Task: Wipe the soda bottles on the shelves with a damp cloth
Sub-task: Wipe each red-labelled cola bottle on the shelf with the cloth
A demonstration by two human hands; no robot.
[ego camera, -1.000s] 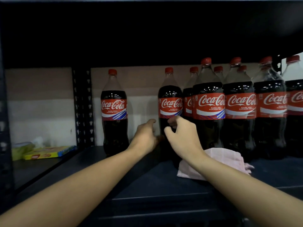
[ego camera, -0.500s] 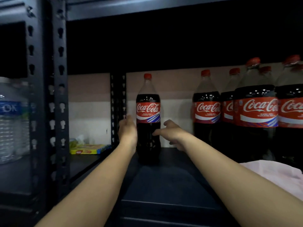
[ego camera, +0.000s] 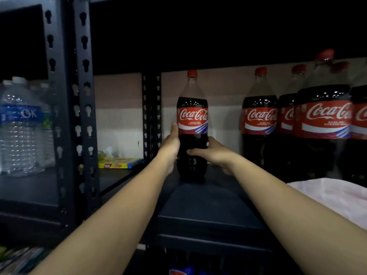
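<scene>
Red-capped soda bottle (ego camera: 192, 124), seemingly in 2 hands

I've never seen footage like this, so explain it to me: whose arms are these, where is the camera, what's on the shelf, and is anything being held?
A person wears the camera on their head, so you look forward and down along their own arms. The left hand and right hand grip a lone cola bottle standing on a dark shelf. More cola bottles stand to the right, with a pink cloth lying in front of them. Water bottles and a yellow box sit in the left bay.
</scene>
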